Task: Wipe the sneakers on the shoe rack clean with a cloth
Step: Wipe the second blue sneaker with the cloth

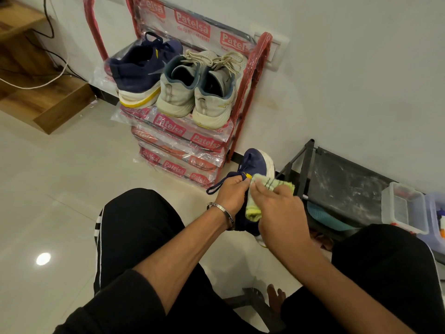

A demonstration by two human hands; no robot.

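A navy sneaker point(255, 162) with a white sole is held above the floor, toe pointing away, right of the red shoe rack point(250, 75). My left hand point(232, 192) grips it at the collar, a lace hanging below. My right hand point(277, 203) presses a yellow-green striped cloth point(272, 185) against the sneaker's side, fingers curled round the cloth. On the rack's top shelf stand the other navy sneaker point(138, 71) with a yellow-edged sole and a pair of grey-white sneakers point(197, 88), heels toward me.
The rack's lower shelves are wrapped in printed plastic point(178, 145). A black low rack point(337, 184) stands to the right with a teal shoe under it, beside clear plastic boxes point(404, 208). Wooden furniture point(36, 92) with cables is at the left. My knees frame the tiled floor.
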